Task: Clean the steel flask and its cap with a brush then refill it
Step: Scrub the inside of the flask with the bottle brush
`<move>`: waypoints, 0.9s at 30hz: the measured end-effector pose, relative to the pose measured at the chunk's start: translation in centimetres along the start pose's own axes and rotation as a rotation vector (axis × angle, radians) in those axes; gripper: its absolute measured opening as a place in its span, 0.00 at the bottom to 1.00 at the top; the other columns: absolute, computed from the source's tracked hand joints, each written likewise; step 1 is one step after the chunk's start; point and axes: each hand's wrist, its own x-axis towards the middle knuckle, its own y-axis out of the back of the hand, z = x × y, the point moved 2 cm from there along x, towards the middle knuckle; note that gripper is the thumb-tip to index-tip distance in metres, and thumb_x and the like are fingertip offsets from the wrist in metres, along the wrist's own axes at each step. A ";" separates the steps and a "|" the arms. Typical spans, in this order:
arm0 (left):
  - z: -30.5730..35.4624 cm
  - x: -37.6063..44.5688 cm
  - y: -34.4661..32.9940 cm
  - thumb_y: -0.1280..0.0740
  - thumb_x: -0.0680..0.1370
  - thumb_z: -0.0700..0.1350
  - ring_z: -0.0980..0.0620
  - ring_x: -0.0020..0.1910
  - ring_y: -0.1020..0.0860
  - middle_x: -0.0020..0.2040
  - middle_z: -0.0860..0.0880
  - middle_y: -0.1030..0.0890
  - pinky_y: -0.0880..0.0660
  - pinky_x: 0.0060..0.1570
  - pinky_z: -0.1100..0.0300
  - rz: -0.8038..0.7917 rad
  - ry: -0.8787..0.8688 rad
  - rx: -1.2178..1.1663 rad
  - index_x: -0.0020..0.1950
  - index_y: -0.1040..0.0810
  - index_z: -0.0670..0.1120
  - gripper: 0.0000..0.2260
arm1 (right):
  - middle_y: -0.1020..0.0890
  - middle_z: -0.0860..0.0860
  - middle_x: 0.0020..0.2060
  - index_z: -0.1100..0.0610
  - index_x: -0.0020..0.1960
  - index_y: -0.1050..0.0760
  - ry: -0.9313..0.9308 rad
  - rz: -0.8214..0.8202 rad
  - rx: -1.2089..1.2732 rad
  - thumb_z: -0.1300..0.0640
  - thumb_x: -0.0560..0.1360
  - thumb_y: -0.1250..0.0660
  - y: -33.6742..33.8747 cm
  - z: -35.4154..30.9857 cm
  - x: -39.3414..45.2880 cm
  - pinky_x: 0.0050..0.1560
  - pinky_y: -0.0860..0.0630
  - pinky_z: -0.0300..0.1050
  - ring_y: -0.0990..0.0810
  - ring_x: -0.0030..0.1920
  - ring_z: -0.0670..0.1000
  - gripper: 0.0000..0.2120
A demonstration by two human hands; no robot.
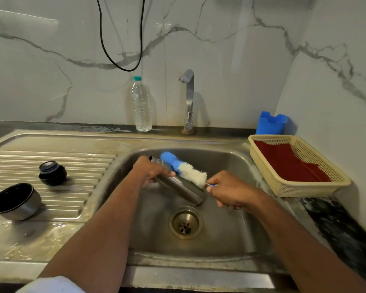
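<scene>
Nearest to us, over the sink (230, 235), our left hand (151, 171) is wrapped around the steel flask (181, 187), holding it tilted with its base low above the drain (185, 224) and its mouth raised toward the back wall of the basin. Our right hand (228, 192) pinches the thin handle of the brush (185, 169), whose white and blue head lies along the outside of the flask. We judge the wet steel could slip in our grip if we scrub hard, and it would drop onto the drain. The thin handle could also bend or twist out of our fingers under pressure.

Further left on the draining board (51, 149) sit the cap (52, 173) and a steel cup (15, 200), both untouched; a careless elbow could knock them off. Behind, the tap (188, 100) is not running, and a plastic water bottle (141, 104) stands beside it. A sudden strong flow could splash the basket (294, 166) with its red cloth (287, 162).
</scene>
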 end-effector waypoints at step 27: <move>-0.1 0.9 0.0 0.13 0.58 0.34 0.44 0.45 0.15 0.52 0.41 0.16 0.19 0.33 0.58 0.092 -0.029 0.170 0.62 0.22 0.40 0.35 | 0.21 0.51 0.35 0.55 0.55 0.20 -0.118 0.059 -0.210 0.57 0.81 0.34 0.2 1.7 0.2 0.29 0.28 0.39 0.24 0.28 0.46 0.06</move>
